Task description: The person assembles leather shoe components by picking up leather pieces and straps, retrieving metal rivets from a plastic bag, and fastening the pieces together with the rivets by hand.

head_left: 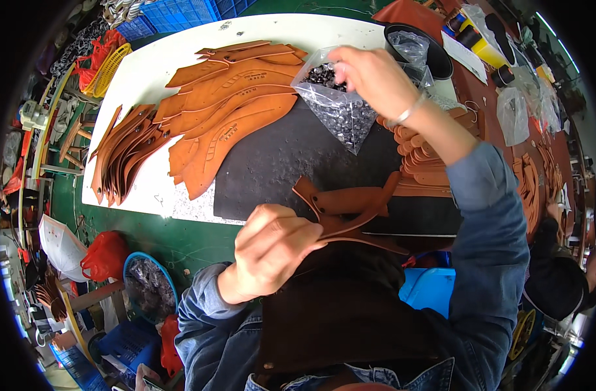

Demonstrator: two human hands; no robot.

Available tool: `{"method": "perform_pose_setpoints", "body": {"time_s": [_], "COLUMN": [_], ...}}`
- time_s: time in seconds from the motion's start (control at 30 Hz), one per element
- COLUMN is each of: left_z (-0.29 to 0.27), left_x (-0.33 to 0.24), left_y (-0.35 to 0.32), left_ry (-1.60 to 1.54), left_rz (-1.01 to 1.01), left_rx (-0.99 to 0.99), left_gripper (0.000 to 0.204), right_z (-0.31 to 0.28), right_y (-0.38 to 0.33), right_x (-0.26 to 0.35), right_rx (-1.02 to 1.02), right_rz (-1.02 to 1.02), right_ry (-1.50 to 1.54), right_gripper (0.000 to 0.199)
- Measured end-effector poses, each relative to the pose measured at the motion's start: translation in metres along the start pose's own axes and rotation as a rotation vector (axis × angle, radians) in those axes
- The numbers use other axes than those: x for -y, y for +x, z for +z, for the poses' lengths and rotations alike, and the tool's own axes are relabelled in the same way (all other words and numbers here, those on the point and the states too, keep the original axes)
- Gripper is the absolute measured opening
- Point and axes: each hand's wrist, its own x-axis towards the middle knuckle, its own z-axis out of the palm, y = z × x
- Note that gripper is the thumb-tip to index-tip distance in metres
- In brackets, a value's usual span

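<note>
In my left hand (272, 244), closed at the near edge of the black mat (265, 173), is a brown leather piece (353, 201). The piece has curved strips that spread to the right, and a dark round fastener shows on it. My right hand (369, 75) is over the mouth of a clear plastic bag (347, 124), its fingers bent together. Small dark, shiny metal fasteners (319, 77) fill the bag. Whatever sits between the right fingertips is too small to make out.
Flat curved leather pieces (229, 98) overlap on the white table (161, 68), beside a bundle of folded ones (125, 156). More leather pieces (423, 163) are stacked right of the mat. A black bowl (440, 60) stands at the back right. Another person (558, 274) is at far right.
</note>
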Motion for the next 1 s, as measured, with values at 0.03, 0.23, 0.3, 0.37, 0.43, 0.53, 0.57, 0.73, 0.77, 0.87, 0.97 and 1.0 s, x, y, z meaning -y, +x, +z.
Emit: {"method": "perform_pose_setpoints", "body": {"time_s": [0.03,0.23,0.3,0.37,0.43,0.53,0.57,0.73,0.77,0.87,0.97,1.0], "left_z": [0.001,0.006,0.007,0.01,0.011,0.009,0.009,0.007,0.006,0.002,-0.001,-0.001], "left_x": [0.002,0.003,0.001,-0.001,-0.003,-0.006,-0.007,-0.009,-0.01,-0.014,-0.017,-0.017], "left_y": [-0.002,0.012,0.014,0.012,0.012,0.011,0.012,0.012,0.012,0.013,0.009,0.007], "left_ry": [-0.023,-0.024,-0.034,-0.03,-0.052,-0.032,-0.033,-0.038,-0.036,-0.071,-0.121,-0.147], "left_rz": [-0.032,-0.041,-0.001,-0.007,-0.014,-0.021,-0.02,-0.04,-0.041,-0.101,-0.22,-0.253], "left_rx": [-0.046,-0.165,-0.191,-0.188,-0.199,-0.187,-0.186,-0.172,-0.173,-0.124,-0.077,-0.074], "left_gripper": [0.03,0.029,0.031,0.031,0.031,0.03,0.03,0.031,0.031,0.029,0.025,0.022], "right_z": [-0.003,-0.008,-0.008,-0.007,-0.004,-0.005,-0.004,0.0,0.0,-0.001,-0.001,0.0], "right_y": [-0.008,-0.066,-0.073,-0.076,-0.078,-0.081,-0.081,-0.084,-0.085,-0.09,-0.095,-0.096], "right_x": [0.019,0.094,0.101,0.103,0.104,0.109,0.109,0.112,0.112,0.115,0.118,0.118], "right_rx": [0.031,0.21,0.234,0.255,0.251,0.151,0.149,0.094,0.096,0.056,-0.017,-0.039], "right_rz": [0.046,-0.113,-0.048,0.019,0.061,-0.019,-0.019,-0.016,-0.017,-0.052,-0.244,-0.265], "right_ry": [0.267,0.581,0.691,0.79,0.792,0.68,0.68,0.661,0.661,0.631,0.436,0.401], "right_gripper": [0.016,0.009,0.009,0.01,0.008,0.008,0.008,0.007,0.007,0.018,0.037,0.037]}}
